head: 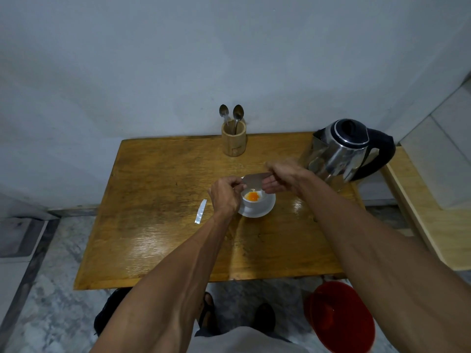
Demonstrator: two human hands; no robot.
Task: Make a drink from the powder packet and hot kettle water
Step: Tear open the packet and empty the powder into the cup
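Note:
A silver powder packet (pixel 253 180) is held tipped over a white cup (pixel 256 201) that stands on a white saucer (pixel 267 210). My left hand (pixel 225 194) pinches the packet's left end and my right hand (pixel 281 178) grips its right end. Orange powder (pixel 251 196) lies in a heap inside the cup. The steel kettle (pixel 344 151) with a black handle and lid stands at the table's back right, just beyond my right hand.
A torn silver strip (pixel 200 211) lies on the wooden table (pixel 158 212) left of the cup. A bamboo holder (pixel 233 140) with two spoons stands at the back edge against the wall. A red bucket (pixel 340 317) sits on the floor under the table's near right corner.

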